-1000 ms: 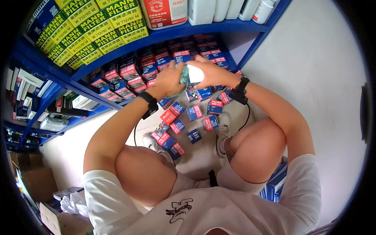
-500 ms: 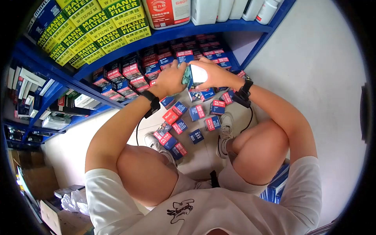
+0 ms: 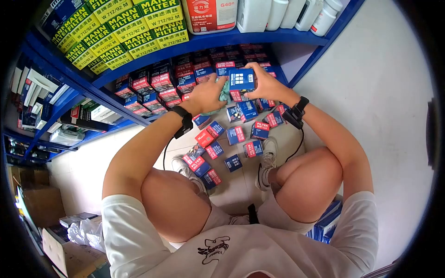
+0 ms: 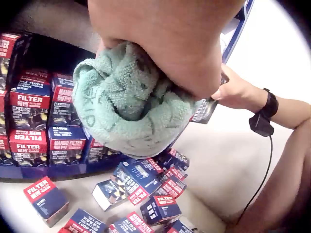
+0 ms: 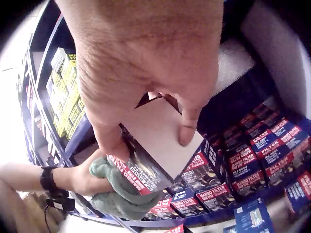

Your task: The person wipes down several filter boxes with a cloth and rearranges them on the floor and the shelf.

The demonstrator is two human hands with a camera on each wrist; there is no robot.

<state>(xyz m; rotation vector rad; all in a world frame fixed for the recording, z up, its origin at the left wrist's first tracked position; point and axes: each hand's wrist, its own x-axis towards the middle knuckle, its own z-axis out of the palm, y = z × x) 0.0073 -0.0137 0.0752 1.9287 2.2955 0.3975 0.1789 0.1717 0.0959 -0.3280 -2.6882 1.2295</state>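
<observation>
My right hand (image 3: pixel 268 87) grips a blue and red filter box (image 3: pixel 242 79), thumb and fingers on opposite sides. Its printed blue face shows in the head view, a plain white face (image 5: pixel 163 131) in the right wrist view. Bunched in my left hand (image 3: pixel 206 96) is a green terry cloth (image 4: pixel 131 111), right beside the box. Part of the cloth is hidden under the hand. Both hands are in front of the low shelf, above filter boxes on the floor, such as a red-topped one (image 3: pixel 204 138).
Rows of filter boxes (image 3: pixel 162 81) fill the low shelf. Above them, a blue shelf edge (image 3: pixel 218 41) carries yellow-green boxes (image 3: pixel 132 32) and white bottles (image 3: pixel 252 16). My shoes (image 3: pixel 269 162) flank the scattered boxes. A pale wall (image 3: pixel 366 102) stands at right.
The held box has turned, so a blue printed face replaces the white one in the head view. My left hand stays beside it with the cloth. The head view has shifted slightly.
</observation>
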